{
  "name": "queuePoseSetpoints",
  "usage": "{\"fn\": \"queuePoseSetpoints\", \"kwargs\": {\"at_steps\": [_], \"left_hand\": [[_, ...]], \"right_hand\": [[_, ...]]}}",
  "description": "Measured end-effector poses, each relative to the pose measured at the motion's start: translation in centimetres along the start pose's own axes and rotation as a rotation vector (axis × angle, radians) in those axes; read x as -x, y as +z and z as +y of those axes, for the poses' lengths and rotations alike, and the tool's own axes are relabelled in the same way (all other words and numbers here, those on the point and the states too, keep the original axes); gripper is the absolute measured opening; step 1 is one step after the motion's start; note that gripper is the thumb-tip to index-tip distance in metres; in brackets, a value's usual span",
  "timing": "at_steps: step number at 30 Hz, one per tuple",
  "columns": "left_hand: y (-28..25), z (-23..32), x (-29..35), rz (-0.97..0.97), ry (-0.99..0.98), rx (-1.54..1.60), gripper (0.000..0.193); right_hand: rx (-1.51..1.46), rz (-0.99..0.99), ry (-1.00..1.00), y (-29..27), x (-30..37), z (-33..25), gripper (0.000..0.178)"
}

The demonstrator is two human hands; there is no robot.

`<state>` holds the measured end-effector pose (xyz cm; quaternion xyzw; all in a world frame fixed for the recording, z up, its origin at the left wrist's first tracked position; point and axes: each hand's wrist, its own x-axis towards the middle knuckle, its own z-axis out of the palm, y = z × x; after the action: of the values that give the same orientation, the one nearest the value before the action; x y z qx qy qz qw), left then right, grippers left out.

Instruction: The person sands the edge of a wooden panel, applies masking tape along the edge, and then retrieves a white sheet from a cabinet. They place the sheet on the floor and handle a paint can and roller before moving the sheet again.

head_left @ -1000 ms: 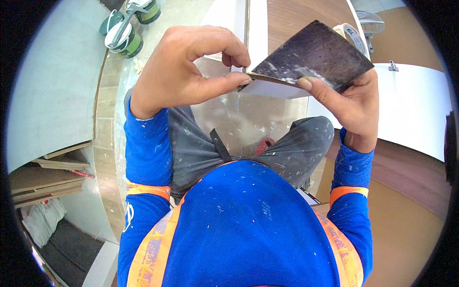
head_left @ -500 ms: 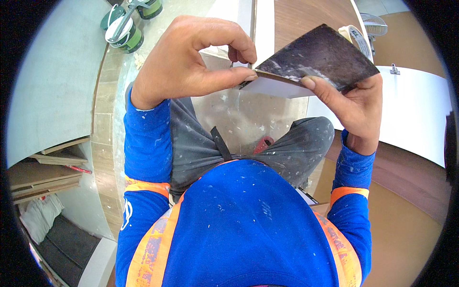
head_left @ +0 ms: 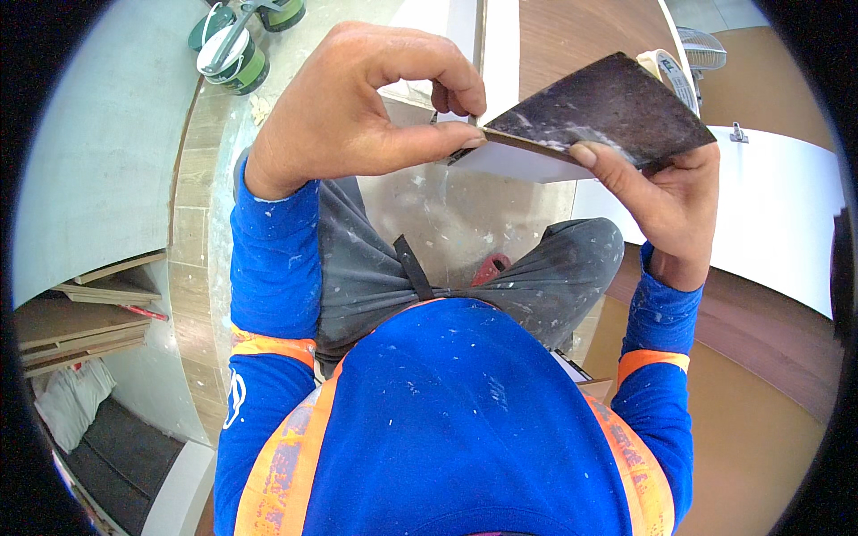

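Observation:
A thin, flat dark panel [head_left: 617, 107] with whitish smears is held up at chest height, tilted, one thin edge toward me. My right hand [head_left: 657, 192] grips it from the right, thumb along the near edge and the fingers mostly hidden beneath. At its left corner, the thumb and fingertips of my left hand [head_left: 357, 116] are closed in a pinch. What lies under those fingertips is partly hidden. Both blue sleeves carry orange bands and pale specks.
Ahead stands a brown wood-grain surface [head_left: 581, 45] with a roll of tape [head_left: 668, 76] at its right edge. A fan [head_left: 702, 49] is behind it. Lidded buckets [head_left: 237, 67] stand far left. A white board [head_left: 778, 196] with a clip lies right; stacked boards [head_left: 80, 330] are at left.
The panel and both hands have shifted very slightly to the right, and the panel's tilt has changed a little. The grip of both hands looks the same.

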<state>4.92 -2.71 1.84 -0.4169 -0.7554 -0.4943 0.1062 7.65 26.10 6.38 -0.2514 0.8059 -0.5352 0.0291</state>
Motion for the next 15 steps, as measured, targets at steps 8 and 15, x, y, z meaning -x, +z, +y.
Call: {"fn": "queuePoseSetpoints", "kwargs": {"at_steps": [8, 15], "left_hand": [[0.13, -0.14, 0.0, 0.014, 0.0, 0.023, 0.015], [0.18, -0.08, 0.03, 0.0, -0.005, 0.023, 0.015]], "right_hand": [[-0.009, 0.014, -0.031, 0.02, 0.02, 0.34, 0.03], [0.126, 0.002, -0.051, -0.13, 0.08, 0.0, 0.028]]}}
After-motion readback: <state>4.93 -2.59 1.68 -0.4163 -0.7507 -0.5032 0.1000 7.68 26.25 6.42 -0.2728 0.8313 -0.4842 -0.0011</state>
